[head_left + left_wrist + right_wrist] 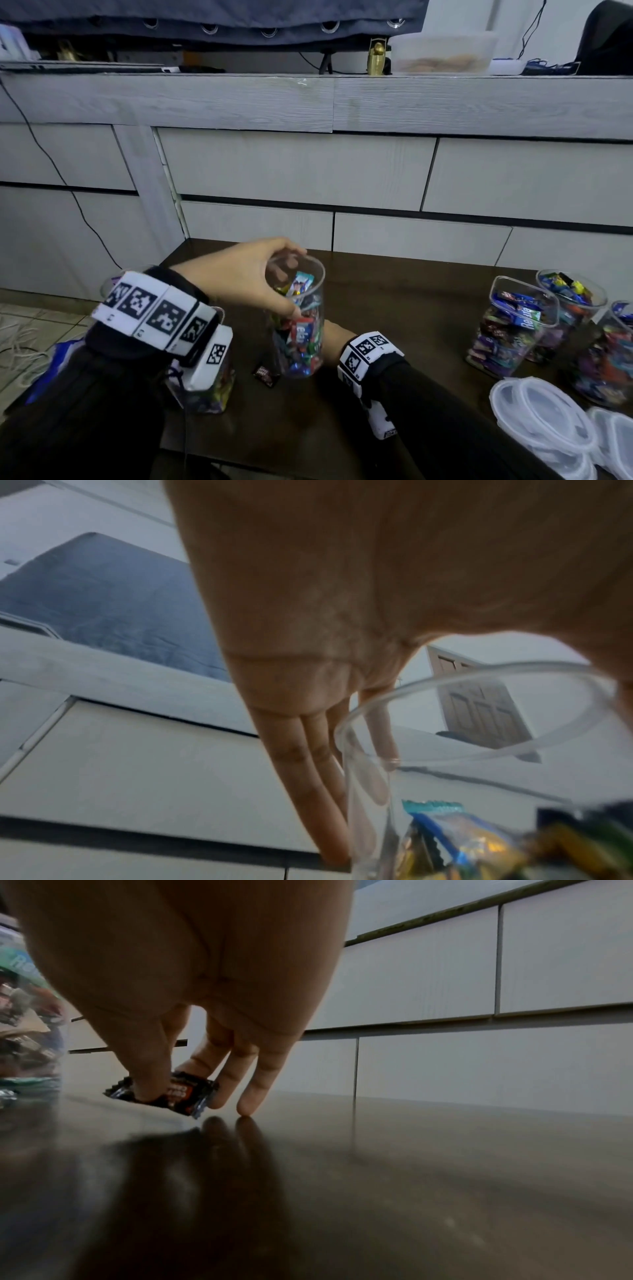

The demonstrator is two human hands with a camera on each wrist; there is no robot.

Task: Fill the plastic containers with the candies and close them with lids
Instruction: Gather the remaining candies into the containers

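While a clear round container [298, 318], partly filled with wrapped candies, is gripped at its rim by the left hand [246, 274], a dark-wrapped candy [164, 1093] is pinched on the brown table [394, 301] by the right hand [192, 988]. Three filled, lidless containers [513, 325] are seen at the right, near stacked translucent lids [544, 414].

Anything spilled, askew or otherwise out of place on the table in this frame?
One stray dark-wrapped candy lies on the table beside the round container instead of inside it. The right hand pinches it against the tabletop; the left hand grips the container's rim. Nothing looks damaged, and the other filled containers stand upright.
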